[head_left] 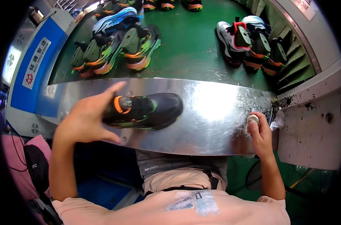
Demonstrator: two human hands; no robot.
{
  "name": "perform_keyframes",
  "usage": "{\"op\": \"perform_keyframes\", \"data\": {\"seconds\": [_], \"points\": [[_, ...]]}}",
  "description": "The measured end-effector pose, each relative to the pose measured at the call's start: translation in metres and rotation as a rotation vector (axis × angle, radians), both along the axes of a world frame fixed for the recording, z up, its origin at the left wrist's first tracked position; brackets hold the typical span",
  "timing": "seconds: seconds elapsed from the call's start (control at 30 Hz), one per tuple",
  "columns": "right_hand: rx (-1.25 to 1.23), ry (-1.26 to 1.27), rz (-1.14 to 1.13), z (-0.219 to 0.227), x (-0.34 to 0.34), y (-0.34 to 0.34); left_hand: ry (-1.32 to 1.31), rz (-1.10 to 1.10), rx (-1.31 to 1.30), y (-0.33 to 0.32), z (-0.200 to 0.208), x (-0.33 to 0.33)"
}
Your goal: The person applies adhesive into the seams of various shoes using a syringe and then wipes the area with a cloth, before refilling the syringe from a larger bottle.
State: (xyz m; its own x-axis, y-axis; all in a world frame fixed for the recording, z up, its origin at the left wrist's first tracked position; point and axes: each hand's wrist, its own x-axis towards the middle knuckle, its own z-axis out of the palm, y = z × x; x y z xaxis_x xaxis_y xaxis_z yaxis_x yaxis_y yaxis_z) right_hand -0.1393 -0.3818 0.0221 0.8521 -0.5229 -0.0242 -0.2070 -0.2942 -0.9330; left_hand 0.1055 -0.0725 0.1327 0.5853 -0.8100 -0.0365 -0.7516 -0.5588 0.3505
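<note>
Beyond my table [211,140], a curved sheet of scuffed shiny metal with screw heads in it, a flat green conveyor surface [189,48] stretches away from me. On its left part stands a cluster of sports shoes: a blue-and-white shoe [116,20] behind several black shoes with green and orange soles [140,48], olive inserts filling their openings; more shoes line the far edge. On its right part a white-and-black shoe with red collar trim [232,41] leads another close group, near a curtain of greenish fabric strips [292,56]. A blue-and-white machine panel [33,71] walls off the left side. At the table's right end, dark smears and crumbs spot the metal, and a crumpled white scrap [278,120] sits just beside my right hand [255,122], which is closed around a small pale wad [252,119], pinched between thumb and fingers. My left hand [112,112] is spread wide, thumb and fingers curved about the heel of a black sports shoe with orange and green trim [159,112]; blur keeps me from telling whether it touches. That shoe lies on the left half of the table, toe to the right, its heel partly hidden by my hand. Its rounded toe is plain black, an orange loop rings the collar, and bright green runs along the lower edge.
</note>
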Motion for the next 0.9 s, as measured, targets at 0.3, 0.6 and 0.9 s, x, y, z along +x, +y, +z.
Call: {"op": "perform_keyframes", "data": {"seconds": [0.3, 0.6, 0.9], "points": [[-0.043, 0.205, -0.060, 0.000, -0.007, 0.015, -0.465, -0.133, -0.443, 0.048, -0.061, -0.047], [-0.213, 0.215, -0.052, 0.012, 0.016, 0.029, -0.225, 0.221, -0.480, 0.075, -0.071, -0.038], [-0.231, 0.203, -0.014, 0.001, 0.023, 0.024, -0.247, -0.139, 0.152, 0.036, 0.006, 0.007]]}}
